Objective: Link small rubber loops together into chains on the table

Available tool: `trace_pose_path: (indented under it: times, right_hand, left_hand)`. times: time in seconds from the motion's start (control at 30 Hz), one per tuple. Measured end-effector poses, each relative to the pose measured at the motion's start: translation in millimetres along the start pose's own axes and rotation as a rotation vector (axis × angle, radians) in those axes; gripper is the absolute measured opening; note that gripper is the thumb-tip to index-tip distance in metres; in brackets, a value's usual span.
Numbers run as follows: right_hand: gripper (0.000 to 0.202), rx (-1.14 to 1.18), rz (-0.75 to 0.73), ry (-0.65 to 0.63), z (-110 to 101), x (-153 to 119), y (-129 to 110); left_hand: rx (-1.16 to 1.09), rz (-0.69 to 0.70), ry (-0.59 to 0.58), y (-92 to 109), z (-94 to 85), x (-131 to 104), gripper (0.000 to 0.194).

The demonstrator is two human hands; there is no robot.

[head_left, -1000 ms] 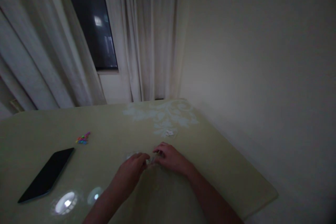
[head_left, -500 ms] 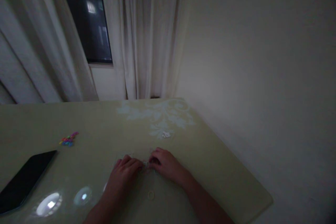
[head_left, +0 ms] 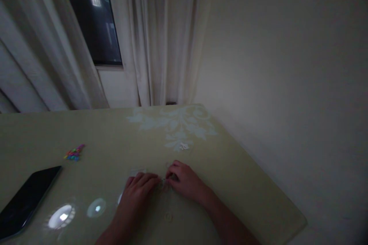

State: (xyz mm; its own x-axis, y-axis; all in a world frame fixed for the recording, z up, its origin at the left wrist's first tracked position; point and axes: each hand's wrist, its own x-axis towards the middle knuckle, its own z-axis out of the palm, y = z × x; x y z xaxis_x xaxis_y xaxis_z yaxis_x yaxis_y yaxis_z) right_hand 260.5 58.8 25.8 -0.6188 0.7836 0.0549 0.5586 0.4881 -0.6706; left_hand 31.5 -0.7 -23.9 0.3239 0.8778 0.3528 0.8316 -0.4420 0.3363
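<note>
My left hand (head_left: 140,190) rests low over the table, its fingers closed together and their tips close to my right hand. Thumb and fingers of my right hand (head_left: 185,180) meet in a pinch. A tiny pale thing lies between the two sets of fingertips, too small and dim to name. Behind my left hand, a faint clear flat piece (head_left: 137,170) shows on the table. Nearer to me is a small pale ring (head_left: 168,217). Beyond my right hand sit several small white pieces (head_left: 184,146).
The pale table (head_left: 109,134) has a white floral pattern near its far corner. On the left lie a black phone-like slab (head_left: 28,199) and a heap of small bright-coloured pieces (head_left: 74,153). Lamp reflections shine on the tabletop. A wall (head_left: 273,84) borders the right side; curtains (head_left: 161,38) hang behind.
My view has shifted slightly. Both hands stay together over the same spot, with the fingertips a little closer to each other.
</note>
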Motion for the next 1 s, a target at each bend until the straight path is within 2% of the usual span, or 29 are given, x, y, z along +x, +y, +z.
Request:
trace_pose_path:
  times: [0.13, 0.37, 0.63, 0.73, 0.83, 0.9, 1.0]
  right_hand:
    - [0.014, -0.013, -0.004, -0.043, 3, -1, -1]
    - [0.005, -0.05, 0.041, -0.059, 0, 0, 2]
    - [0.004, -0.192, 0.049, -0.02, -9, -1, 4]
    - [0.011, -0.178, 0.033, 0.018, -11, 0, 4]
    - [0.017, -0.109, -0.001, 0.049, -14, 1, -1]
    - [0.016, -0.071, -0.026, 0.049, -16, 2, -5]
    - [0.011, -0.051, -0.037, 0.019, -15, 1, -10]
  left_hand:
    - [0.005, 0.029, -0.029, -4, 2.2, 0, 0.039]
    - [0.061, 0.035, -0.047, -4, 11.3, 2, 0.029]
    - [-0.005, 0.005, -0.086, 8, 0.2, 7, 0.017]
    - [-0.056, 0.011, -0.022, 9, -4.4, 9, 0.019]
    - [-0.177, 0.002, 0.112, 11, -8.0, 12, 0.021]
    - [-0.314, -0.052, 0.183, 13, -11.4, 15, 0.021]
    - [-0.481, -0.188, 0.203, 18, -18.4, 17, 0.02]
